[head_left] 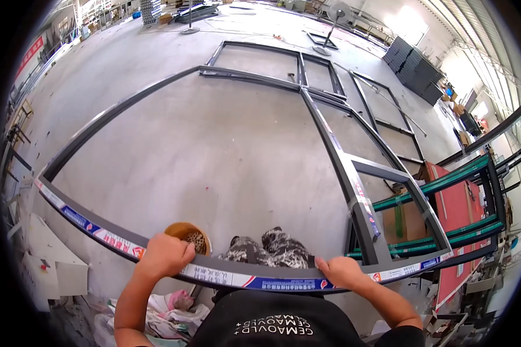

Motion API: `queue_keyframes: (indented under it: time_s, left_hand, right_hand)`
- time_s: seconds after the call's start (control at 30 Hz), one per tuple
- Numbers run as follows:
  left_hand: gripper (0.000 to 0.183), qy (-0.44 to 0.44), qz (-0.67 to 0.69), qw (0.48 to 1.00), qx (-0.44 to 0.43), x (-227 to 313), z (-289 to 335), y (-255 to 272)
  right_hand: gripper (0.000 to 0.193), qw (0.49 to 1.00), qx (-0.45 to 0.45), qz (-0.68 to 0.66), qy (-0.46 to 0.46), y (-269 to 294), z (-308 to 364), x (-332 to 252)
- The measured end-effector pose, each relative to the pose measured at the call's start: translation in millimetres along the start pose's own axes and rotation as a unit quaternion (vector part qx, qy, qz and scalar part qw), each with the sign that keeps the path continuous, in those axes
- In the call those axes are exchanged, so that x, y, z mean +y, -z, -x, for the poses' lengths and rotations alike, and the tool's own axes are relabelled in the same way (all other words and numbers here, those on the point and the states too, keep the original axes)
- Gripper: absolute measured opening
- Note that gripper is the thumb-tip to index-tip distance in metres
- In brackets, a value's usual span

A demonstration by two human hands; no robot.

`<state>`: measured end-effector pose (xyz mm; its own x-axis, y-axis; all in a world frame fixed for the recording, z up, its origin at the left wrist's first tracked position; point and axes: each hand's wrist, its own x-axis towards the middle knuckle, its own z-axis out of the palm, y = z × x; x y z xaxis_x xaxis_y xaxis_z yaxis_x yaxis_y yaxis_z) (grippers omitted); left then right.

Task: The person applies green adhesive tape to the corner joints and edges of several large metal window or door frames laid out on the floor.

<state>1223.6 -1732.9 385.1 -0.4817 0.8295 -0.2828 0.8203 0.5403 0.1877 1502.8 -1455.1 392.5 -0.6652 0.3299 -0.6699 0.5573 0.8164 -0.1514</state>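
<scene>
A large dark grey window frame (348, 179) with several openings is held up in front of me, its near bar crossing my waist. Printed protective film (214, 274) in blue, white and red runs along that bar. My left hand (169, 255) is closed around the bar left of my body, thumb on the inner side. To the right of my body, my right hand (342, 272) grips the same bar, with its thumb over the inner edge. The undersides of both grips are hidden. Just beyond my left hand, a yellowish bucket (207, 236) of small loose parts sits on the floor.
At the right, green-edged dark frames (462, 234) lie by a red-topped table (450, 199). Another grey frame (382, 107) rests on the floor farther off, near a standing fan (337, 14) and a dark stack of panels (414, 69). Crumpled sacks (173, 312) lie at lower left.
</scene>
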Motion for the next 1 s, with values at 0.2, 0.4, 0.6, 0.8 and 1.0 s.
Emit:
queue_keyframes:
  time_s: [0.2,0.4,0.6,0.8,1.0]
  left_hand:
    - [0.046,0.001,-0.032,0.999,-0.041,38.4,10.0,15.1]
    - [0.046,0.016,-0.021,1.000,-0.016,29.7,19.6,-13.9]
    - [0.046,-0.002,-0.016,1.000,0.017,49.0,22.7,-28.8]
    - [0.041,0.029,0.016,0.998,0.054,49.0,34.6,-64.1]
    - [0.025,-0.072,0.093,0.861,0.494,74.4,78.9,-92.2]
  right_hand:
    - [0.063,0.996,0.071,-0.028,-0.035,-62.4,-0.6,37.3]
    - [0.068,0.997,0.076,-0.014,-0.022,-49.6,-2.4,32.0]
    - [0.068,0.991,0.129,-0.006,0.041,-73.1,13.3,55.7]
    - [0.056,0.996,0.050,0.058,0.037,-52.5,4.1,54.6]
    - [0.043,0.997,0.040,0.048,0.049,-64.7,10.8,55.8]
